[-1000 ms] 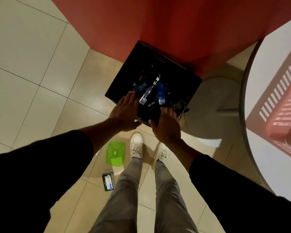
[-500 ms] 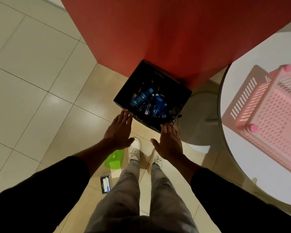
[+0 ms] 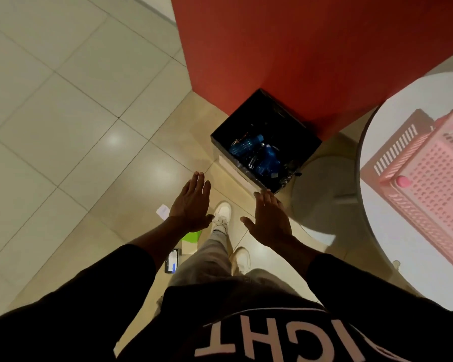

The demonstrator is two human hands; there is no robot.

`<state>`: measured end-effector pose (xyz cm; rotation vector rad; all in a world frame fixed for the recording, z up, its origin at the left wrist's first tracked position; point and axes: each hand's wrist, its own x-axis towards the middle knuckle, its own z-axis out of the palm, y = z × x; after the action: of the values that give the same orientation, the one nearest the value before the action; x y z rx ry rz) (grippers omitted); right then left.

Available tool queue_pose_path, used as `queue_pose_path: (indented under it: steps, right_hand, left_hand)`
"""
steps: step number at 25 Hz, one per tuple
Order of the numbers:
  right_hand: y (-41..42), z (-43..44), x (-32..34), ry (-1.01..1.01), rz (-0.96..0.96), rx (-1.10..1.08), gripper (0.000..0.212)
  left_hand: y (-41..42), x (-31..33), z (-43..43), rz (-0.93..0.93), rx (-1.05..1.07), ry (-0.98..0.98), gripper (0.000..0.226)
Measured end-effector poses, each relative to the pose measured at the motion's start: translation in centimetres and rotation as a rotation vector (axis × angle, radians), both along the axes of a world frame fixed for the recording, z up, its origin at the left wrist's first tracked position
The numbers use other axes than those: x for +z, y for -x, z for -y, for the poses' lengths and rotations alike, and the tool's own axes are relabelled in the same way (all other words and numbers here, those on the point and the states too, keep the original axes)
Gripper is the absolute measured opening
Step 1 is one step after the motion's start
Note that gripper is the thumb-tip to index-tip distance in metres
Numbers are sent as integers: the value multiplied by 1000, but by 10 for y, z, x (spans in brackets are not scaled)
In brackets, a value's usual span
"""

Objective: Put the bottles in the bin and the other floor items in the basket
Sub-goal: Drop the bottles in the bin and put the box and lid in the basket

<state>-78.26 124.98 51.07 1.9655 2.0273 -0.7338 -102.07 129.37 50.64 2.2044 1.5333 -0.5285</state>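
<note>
**Both hands hovering empty, bottles lying in the bin**

The person is standing on the beige tiled floor (image 3: pixel 63 126) and looking down. The left hand (image 3: pixel 191 205) is hovering palm down. Its fingers (image 3: pixel 199 182) are lying straight and pressed together, the thumb is sticking out to the side, and it is holding nothing. The right hand (image 3: pixel 271 218) is hovering the same way, with fingers (image 3: pixel 267 199) straight and close together and the thumb spread wide, gripping nothing. Its fingertips are showing just beside the near corner of the black square bin (image 3: pixel 277 113); whether they are touching it cannot be told.

The bin is sitting at the foot of the red wall (image 3: pixel 298 48). The blue plastic bottles (image 3: pixel 246 146) are lying inside it, jumbled among dark, shiny clutter too dim to make out.

The pink perforated plastic basket (image 3: pixel 429 184) is resting on the round white table (image 3: pixel 390 244) at the right, well apart from both hands. A perforated face with round pink knobs at its corners is facing up.

Other things are lying on the floor near the person's white sneakers (image 3: pixel 221 215). A bright green plastic piece (image 3: pixel 191 236) is showing partly behind the left wrist. A small dark rectangular object (image 3: pixel 172 261) with a white and blue face is lying just beside the trouser leg. A white slip of paper (image 3: pixel 162 210) is lying just left of the left hand.
</note>
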Motion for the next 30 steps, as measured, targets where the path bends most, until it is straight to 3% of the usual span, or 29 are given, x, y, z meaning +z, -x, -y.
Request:
queue_pose_path:
  steps: [7,17,30]
  right_hand:
    - [1,41,6,-119,-33,151,89]
    - [12,130,-9,-20,-180,174,92]
    - [79,165,-50,50,-62,301,92]
  left_hand:
    - [-16,17,95,5,118,-21,112]
    - [-23,11,202,-30,201,17,110]
    - [29,-28,253,40,298,84,109]
